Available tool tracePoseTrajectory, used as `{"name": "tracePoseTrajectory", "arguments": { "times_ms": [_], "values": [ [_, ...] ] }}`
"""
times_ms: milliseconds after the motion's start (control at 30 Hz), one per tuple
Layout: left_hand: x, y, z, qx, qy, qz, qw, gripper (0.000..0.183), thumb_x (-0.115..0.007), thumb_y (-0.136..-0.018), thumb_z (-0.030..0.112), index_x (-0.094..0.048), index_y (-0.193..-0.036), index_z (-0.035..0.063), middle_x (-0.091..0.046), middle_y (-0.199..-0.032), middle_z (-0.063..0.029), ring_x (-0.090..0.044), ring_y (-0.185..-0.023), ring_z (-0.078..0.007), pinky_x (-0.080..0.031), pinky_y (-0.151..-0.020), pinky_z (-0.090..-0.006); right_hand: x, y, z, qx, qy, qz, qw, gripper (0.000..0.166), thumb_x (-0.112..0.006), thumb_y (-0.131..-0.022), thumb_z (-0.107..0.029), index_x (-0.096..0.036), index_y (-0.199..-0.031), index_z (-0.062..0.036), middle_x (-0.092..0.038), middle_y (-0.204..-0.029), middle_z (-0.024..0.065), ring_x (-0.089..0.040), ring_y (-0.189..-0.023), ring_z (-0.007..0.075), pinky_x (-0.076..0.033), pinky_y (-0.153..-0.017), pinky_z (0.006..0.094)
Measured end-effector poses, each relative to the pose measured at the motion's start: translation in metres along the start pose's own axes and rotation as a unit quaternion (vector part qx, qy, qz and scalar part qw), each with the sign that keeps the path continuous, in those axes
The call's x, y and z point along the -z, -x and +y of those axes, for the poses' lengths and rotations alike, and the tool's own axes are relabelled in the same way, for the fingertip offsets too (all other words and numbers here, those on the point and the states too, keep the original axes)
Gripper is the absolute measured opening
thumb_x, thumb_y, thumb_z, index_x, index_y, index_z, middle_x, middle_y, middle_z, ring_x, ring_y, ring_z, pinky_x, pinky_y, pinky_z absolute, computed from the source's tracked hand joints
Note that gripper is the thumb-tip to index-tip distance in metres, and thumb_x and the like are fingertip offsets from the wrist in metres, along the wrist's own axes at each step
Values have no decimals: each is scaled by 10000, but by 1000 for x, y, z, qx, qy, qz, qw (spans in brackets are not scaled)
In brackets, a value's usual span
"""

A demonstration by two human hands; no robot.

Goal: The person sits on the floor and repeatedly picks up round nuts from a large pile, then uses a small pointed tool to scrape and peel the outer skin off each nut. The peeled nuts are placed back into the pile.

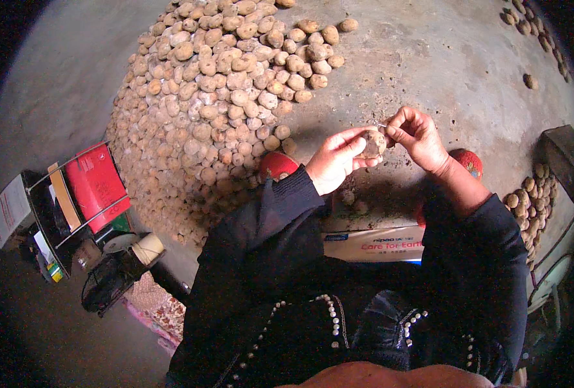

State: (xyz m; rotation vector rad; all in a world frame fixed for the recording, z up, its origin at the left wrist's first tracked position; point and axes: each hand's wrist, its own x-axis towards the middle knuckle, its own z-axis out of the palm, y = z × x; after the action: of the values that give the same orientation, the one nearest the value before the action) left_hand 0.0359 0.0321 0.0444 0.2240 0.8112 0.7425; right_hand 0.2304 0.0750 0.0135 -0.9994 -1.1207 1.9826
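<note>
My left hand [341, 157] holds a brown, dirt-specked potato [375, 144] between its thumb and fingers. At the potato's upper right edge, my right hand [415, 138] pinches a small, thin metallic piece [379, 124] between thumb and forefinger; its kind is too small to tell. Both hands are over the concrete floor, between the toes of two red shoes [278, 166]. To the left of my hands spreads a large heap of potatoes [209, 102], some with whitish dust on them.
A rack with a red box [97, 186] stands at the left, beside a patterned cloth [156, 308]. A printed cardboard box [350, 247] lies below my hands. More potatoes [532, 203] lie at the right, near a dark block [563, 150]. Soil crumbs dot the floor [442, 82].
</note>
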Motion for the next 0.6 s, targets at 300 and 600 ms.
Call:
{"name": "tracePoseTrajectory", "arguments": {
  "times_ms": [300,600],
  "values": [
    [7,-2,-9,-6,-132,11,991,339,-471,-880,67,-432,-1208,-12,-549,-1091,-92,-561,-964,-179,-478,-826,-328,3,1,6,-39,24,35,998,77,-567,-813,1,-517,-760,-22,-592,-774,41,-557,-695,109,-481,-646,252],
    [7,-4,-12,-64,-263,69,960,414,-577,-801,6,-447,-1192,-37,-580,-1008,-73,-584,-868,-147,-483,-787,-279,-3,7,-2,122,218,-19,968,83,-605,-770,-2,-552,-713,-30,-587,-861,67,-549,-793,114,-473,-694,275]
  ]
}}
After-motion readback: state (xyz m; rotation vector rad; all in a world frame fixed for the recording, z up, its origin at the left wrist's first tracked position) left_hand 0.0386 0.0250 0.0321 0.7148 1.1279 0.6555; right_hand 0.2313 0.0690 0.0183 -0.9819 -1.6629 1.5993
